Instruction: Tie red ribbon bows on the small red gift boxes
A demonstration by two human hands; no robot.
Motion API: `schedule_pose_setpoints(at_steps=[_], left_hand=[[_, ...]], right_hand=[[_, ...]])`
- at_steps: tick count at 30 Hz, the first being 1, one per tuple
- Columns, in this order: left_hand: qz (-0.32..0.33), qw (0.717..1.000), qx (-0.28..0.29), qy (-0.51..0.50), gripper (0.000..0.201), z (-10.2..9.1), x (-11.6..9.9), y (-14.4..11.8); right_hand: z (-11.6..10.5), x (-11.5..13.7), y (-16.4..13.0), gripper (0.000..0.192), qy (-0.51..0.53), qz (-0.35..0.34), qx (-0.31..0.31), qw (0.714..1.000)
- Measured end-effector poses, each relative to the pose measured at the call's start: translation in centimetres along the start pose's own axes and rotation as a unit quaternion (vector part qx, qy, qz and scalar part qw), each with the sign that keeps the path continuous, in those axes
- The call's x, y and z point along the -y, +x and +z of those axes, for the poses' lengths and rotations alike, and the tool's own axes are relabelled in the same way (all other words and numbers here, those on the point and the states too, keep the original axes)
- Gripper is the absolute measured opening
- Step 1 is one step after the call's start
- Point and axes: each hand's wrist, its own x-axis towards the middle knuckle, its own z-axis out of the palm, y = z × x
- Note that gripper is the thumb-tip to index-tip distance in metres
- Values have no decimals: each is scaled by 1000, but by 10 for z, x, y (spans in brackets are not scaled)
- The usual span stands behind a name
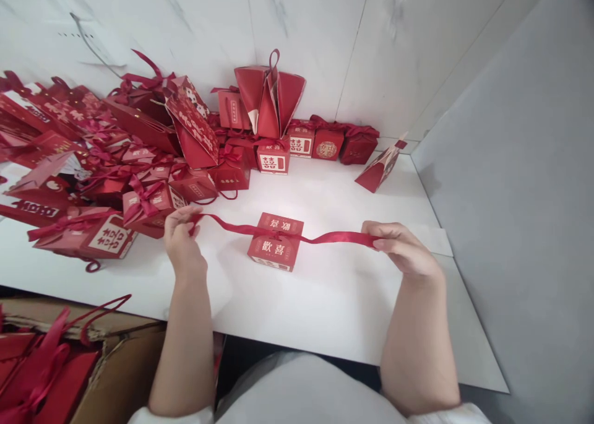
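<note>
Left hand [184,238]: one, fingertips pinched together on an end of the ribbon, the rest of the fingers loosely curled. Right hand [401,247]: one, thumb and fingers closed on the opposite end.

Red ribbon [343,237]: one length, held out sideways between the hands, rippled rather than taut, crossing the top of the box at its middle. Whether it is knotted there or only threaded through cannot be told.

Small red box [275,249]: one, with pale lettering, closed, resting on the white tabletop [297,312] between the hands, touched by neither. Judged hazards: a harder pull from one side could drag the ribbon off-centre or swing the light box round; a hard tug both ways could crease the top; the ripples could set as a twist if drawn tight unflattened.

Bow-tied box [151,204]: one, just beside the left hand, at the edge of a crowded pile; a wide sweep of that arm could knock it.

Further out: pyramid-shaped box [378,169], one, behind the right hand, near the wall; cardboard carton [127,368], one, lower left, holding red packages.
</note>
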Motion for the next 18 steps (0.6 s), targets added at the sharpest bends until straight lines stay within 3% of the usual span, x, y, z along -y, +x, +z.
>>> schedule_pose_setpoints(at_steps=[3, 5, 7, 9, 14, 18], left_hand=[[96, 992, 77, 36, 28, 3, -8, -9], [148, 965, 203, 81, 24, 10, -15, -17], [144, 916, 342, 151, 22, 17, -22, -25], [105, 871, 430, 212, 23, 24, -26, -30], [58, 825, 483, 289, 34, 30, -30, -34], [45, 818, 499, 283, 40, 26, -31, -38]], right_hand=[[2, 6, 3, 26, -134, 103, 48, 984], [14, 5, 10, 27, -182, 109, 13, 977], [32, 1, 21, 30, -196, 74, -45, 977], [53, -3, 32, 33, -176, 45, -73, 981], [87, -6, 42, 28, -87, 8, 0, 996], [93, -2, 33, 28, -133, -52, 6, 990]])
